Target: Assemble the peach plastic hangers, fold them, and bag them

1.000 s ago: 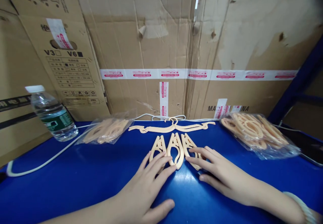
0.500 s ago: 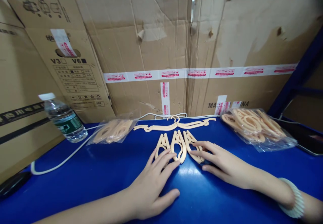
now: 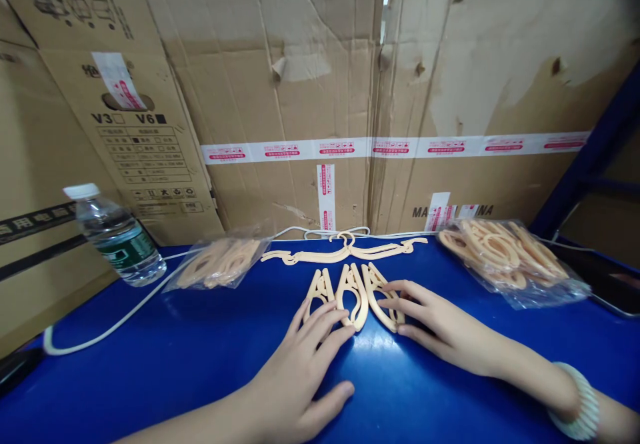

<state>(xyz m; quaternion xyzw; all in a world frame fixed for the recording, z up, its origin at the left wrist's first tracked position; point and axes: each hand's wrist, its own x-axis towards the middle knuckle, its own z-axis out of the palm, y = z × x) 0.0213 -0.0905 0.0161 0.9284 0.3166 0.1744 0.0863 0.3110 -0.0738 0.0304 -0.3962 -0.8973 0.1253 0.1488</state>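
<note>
Three folded beige hangers lie side by side on the blue table. My left hand has its fingers spread over the lower ends of the left folded hanger and the middle folded hanger, its thumb apart on the table side. Fingertips of my right hand rest on the right folded hanger, with the fingers apart. Behind them lies an unfolded beige hanger, its hook toward the cardboard. Neither hand lifts anything.
Bagged beige hangers lie at left and right. A water bottle stands at left beside a white cable. A dark phone is at far right, a black object at far left. Cardboard walls the back.
The view has shifted slightly, so the bottle and left bag appear farther left. My right fingertips have shifted slightly on the right folded hanger. Both hands otherwise keep about the same pose.
</note>
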